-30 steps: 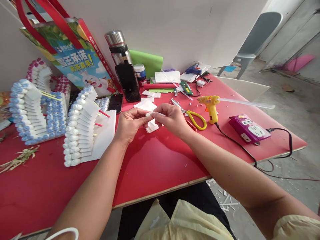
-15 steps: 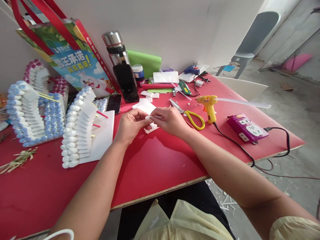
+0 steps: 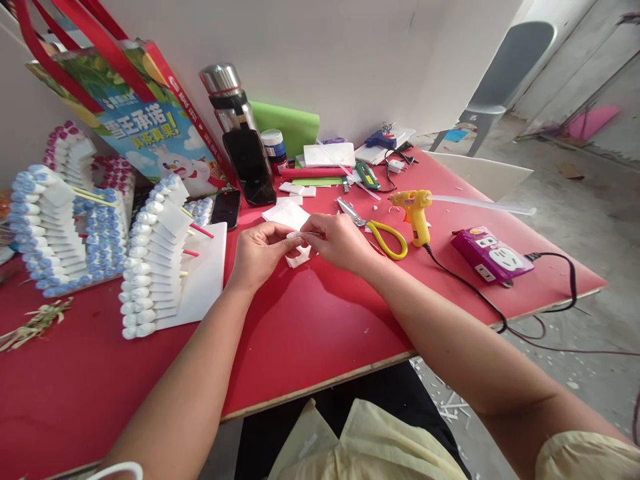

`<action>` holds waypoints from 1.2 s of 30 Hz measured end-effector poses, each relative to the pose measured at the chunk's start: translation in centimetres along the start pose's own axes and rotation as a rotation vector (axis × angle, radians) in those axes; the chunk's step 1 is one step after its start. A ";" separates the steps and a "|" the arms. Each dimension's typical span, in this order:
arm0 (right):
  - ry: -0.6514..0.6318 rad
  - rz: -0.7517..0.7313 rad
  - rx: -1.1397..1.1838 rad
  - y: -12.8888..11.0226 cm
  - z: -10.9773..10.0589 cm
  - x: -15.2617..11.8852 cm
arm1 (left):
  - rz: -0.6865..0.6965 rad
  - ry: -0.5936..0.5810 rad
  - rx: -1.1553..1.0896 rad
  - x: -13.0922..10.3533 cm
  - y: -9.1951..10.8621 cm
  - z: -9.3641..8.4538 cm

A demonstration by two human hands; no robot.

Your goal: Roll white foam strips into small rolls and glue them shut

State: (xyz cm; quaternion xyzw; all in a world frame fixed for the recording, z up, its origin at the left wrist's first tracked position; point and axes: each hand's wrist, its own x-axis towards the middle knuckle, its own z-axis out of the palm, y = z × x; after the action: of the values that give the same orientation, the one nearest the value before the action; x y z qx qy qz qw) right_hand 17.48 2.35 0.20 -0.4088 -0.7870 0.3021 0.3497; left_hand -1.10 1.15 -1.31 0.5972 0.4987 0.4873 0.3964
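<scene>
My left hand (image 3: 257, 255) and my right hand (image 3: 341, 241) meet above the red table, fingers closed in pinches. Between their fingertips is a small white piece (image 3: 294, 235), maybe paper or foam; the fingers cover most of it. Just below the fingertips a white scrap (image 3: 299, 259) shows, and I cannot tell whether it joins the piece. Behind my hands lies a white sheet (image 3: 286, 212). Scissors with yellow handles (image 3: 393, 239) rest to the right of my right hand. Left of my left hand stands a white stepped model (image 3: 160, 253) edged with rounded white tips.
A yellow glue gun (image 3: 416, 217) stands right of the scissors, its cord running past a purple power strip (image 3: 493, 257). A blue-edged model (image 3: 65, 227), a steel flask (image 3: 227, 100), a phone (image 3: 250, 167) and a printed bag (image 3: 150, 127) line the back left. A green cutter (image 3: 369, 176) lies farther back.
The view has shifted slightly, so everything sits a little farther left. Both hands keep nearly the same pose on the white piece, with only slight finger movement.
</scene>
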 end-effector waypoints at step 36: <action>-0.059 0.289 0.688 1.1 -0.3 0.6 | -0.075 -0.054 -0.189 0.1 -0.1 0.2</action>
State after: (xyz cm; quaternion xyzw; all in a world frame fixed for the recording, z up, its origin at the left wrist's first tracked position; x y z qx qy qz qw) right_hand 17.91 3.48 -0.32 -0.3655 -0.5833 0.6067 0.3977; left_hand -0.95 1.29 -1.40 0.5510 0.4616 0.5006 0.4823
